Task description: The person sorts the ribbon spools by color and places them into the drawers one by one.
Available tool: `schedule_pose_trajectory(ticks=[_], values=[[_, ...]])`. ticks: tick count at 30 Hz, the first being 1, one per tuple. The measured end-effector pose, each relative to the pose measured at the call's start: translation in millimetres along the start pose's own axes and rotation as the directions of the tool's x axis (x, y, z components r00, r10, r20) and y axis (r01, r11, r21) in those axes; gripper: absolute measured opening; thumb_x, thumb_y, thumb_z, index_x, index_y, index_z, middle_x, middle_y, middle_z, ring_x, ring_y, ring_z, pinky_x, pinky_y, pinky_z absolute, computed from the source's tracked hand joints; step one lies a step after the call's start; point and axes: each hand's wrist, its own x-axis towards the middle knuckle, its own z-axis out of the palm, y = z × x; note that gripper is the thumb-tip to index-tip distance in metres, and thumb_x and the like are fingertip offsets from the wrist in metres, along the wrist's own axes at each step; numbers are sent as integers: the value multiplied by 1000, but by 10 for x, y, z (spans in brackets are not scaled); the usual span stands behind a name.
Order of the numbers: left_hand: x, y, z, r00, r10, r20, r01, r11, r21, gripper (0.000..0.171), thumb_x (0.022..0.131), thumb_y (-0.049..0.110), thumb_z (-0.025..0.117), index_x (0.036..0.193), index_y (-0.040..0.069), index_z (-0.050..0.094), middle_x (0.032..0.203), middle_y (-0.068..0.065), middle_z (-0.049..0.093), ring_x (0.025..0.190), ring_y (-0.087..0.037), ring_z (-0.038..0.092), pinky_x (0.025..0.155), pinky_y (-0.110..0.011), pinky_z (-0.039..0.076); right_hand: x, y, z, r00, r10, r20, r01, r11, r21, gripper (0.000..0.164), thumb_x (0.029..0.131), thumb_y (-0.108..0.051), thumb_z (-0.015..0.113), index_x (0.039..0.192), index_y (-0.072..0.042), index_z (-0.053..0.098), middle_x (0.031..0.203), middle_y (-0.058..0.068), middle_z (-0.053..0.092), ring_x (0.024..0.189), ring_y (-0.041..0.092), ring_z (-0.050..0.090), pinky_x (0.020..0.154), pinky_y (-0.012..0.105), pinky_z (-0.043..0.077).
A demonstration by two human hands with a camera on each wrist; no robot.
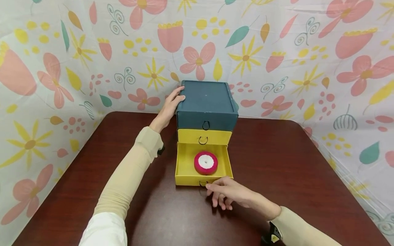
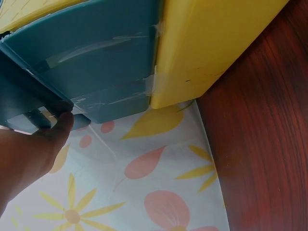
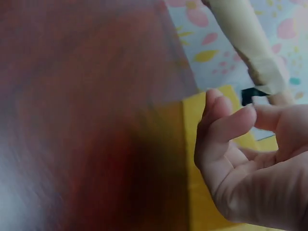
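Observation:
A small drawer unit with a blue top drawer (image 1: 207, 120) and yellow drawers below stands on the table. My left hand (image 1: 168, 108) rests against the upper left side of the unit, fingertips over the top edge. The left wrist view shows a finger of that hand touching the blue casing (image 2: 110, 62). The lowest yellow drawer (image 1: 184, 180) is pulled out and holds a spool of pink-red ribbon (image 1: 198, 168) with a white centre. At its front, my right hand (image 1: 231, 193) pinches the black ring pull (image 1: 201, 185) between thumb and finger; the other fingers hang loosely bent.
Above the pulled-out drawer is a closed yellow drawer (image 1: 187, 136) with its own black ring. The dark red wooden table (image 1: 129, 136) meets a flower-patterned cloth (image 1: 264, 78) behind and at both sides.

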Motion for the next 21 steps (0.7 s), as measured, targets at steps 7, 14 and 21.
schedule_pose_trajectory(ticks=[7,14,21], values=[[-2,2,-4,1000,5,2,-5,1000,20,56,102,26,40,155,18,23,163,-5,13,144,-27,30,114,-47,30,168,140,178,995,81,56,-93,958,271,46,101,-37,48,116,5,55,67,-1,60,49,9,53,43,20,43],[8,9,-6,1000,2,1,-2,999,34,56,102,26,40,155,18,23,164,-5,11,148,-25,22,118,-45,25,200,172,282,996,45,73,-71,912,405,25,103,-23,41,105,-2,53,64,-4,54,51,8,51,44,18,42],[-10,28,-7,1000,-3,-13,4,999,52,56,102,26,41,155,18,25,164,-4,10,150,-22,17,119,-45,23,225,206,314,997,69,44,-81,889,450,15,102,-14,40,100,-5,51,63,-5,50,49,6,47,43,15,36]])
